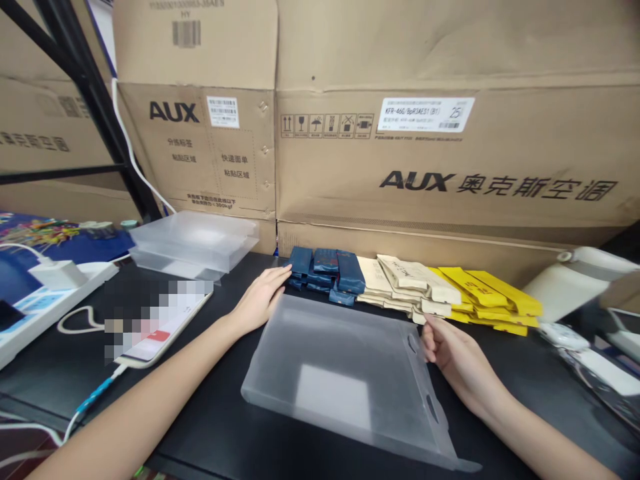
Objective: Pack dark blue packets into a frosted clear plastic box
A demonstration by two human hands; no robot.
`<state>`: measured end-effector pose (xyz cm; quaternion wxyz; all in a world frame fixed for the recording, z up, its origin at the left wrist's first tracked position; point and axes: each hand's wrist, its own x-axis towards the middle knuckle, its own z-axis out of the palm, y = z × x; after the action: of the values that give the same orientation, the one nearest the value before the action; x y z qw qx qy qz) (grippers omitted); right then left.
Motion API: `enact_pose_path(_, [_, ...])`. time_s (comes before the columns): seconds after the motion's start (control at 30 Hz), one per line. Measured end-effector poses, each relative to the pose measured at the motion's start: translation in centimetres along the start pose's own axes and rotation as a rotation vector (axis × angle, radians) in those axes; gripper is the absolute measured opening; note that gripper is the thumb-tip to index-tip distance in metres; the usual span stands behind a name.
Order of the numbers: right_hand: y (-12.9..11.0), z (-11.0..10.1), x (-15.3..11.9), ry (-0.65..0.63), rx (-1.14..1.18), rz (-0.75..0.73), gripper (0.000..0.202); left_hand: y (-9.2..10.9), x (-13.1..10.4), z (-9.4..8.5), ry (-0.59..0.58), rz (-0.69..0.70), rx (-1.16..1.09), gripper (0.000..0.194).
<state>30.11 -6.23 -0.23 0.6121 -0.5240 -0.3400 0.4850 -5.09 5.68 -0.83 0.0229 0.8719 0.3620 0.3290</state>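
A clear frosted plastic box (345,353), folded nearly flat, lies on the black table with slotted flaps along its right edge. My left hand (263,293) rests at its far left corner, fingers stretched out and tips close to the dark blue packets (327,270). At the far right corner, my right hand (450,353) has its fingers curled against the box's flap edge, just in front of the cream packets (407,283). Yellow packets (485,297) lie stacked to the right of the cream ones.
More clear plastic boxes (193,243) are stacked at the back left. A phone (173,327) with a cable and a white power strip (60,300) lie on the left. A white bottle (575,283) lies at the right. Large cardboard boxes (330,160) stand behind.
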Motion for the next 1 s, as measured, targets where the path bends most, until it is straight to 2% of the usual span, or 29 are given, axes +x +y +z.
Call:
enact_pose_path(0.43, [-0.9,0.6,-0.7,-0.026,-0.010,0.016,0.039,0.5,0.1,-0.3,0.037,-0.015,-0.063,0.045])
enact_pose_path(0.63, [-1.0,0.8,-0.8,-0.022,-0.066,-0.015,0.040,0.4,0.3,-0.4,0.149,-0.092,-0.219,0.044])
enact_pose_path(0.8, [-1.3,1.1,-1.1,-0.040,-0.093,-0.011,0.043,0.0,0.6,-1.2,0.274,-0.185,-0.330,0.046])
enact_pose_path(0.9, [-1.4,1.3,-1.1,-0.038,-0.089,-0.019,0.044,1.1,0.8,-2.1,0.346,-0.175,-0.317,0.046])
enact_pose_path(1.0, [-1.3,1.2,-1.1,-0.027,-0.089,-0.023,0.044,3.4,0.9,-3.2,0.380,-0.135,-0.385,0.045])
